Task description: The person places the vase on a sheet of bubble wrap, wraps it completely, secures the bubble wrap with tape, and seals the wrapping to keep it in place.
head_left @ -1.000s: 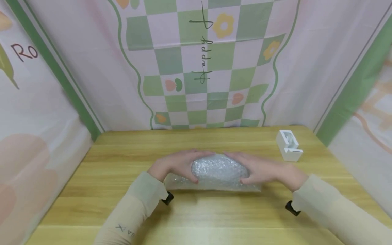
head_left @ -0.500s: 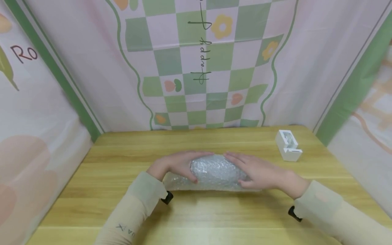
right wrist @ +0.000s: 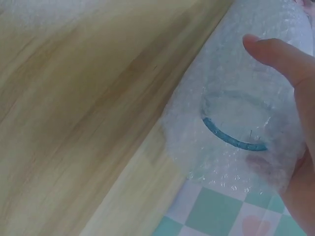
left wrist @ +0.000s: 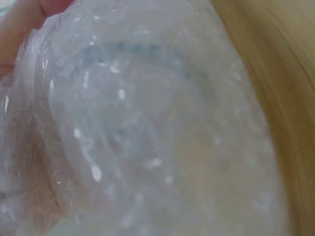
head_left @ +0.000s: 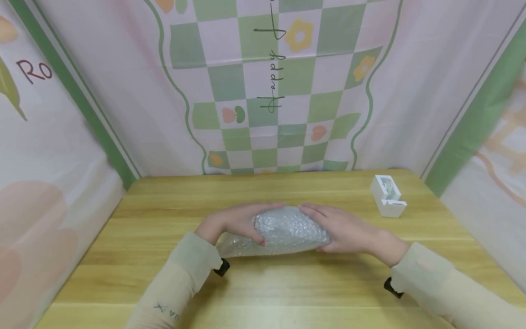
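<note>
A clear bubble wrap bundle [head_left: 289,230] lies crosswise near the middle of the table in the head view. My left hand [head_left: 238,221] grips its left part, thumb on the near side and fingers over the top. My right hand [head_left: 349,228] holds the right end in the same manner. Through the wrap's open end in the right wrist view shows a round blue-green ring [right wrist: 231,140], like the rim of a glass; the rest of that thing is blurred by the plastic. Bubble wrap [left wrist: 147,123] nearly fills the left wrist view, with a fingertip at its upper left.
A white tape dispenser [head_left: 388,196] holding a clear roll stands at the table's back right. The wooden table [head_left: 279,292] ends at a printed checked curtain [head_left: 263,128] behind, and similar curtains hang at both sides.
My right hand has shifted its hold, and the wrap's flat right end that stuck out below it is now gathered up inside the grip. My left hand stays nearly in place.
</note>
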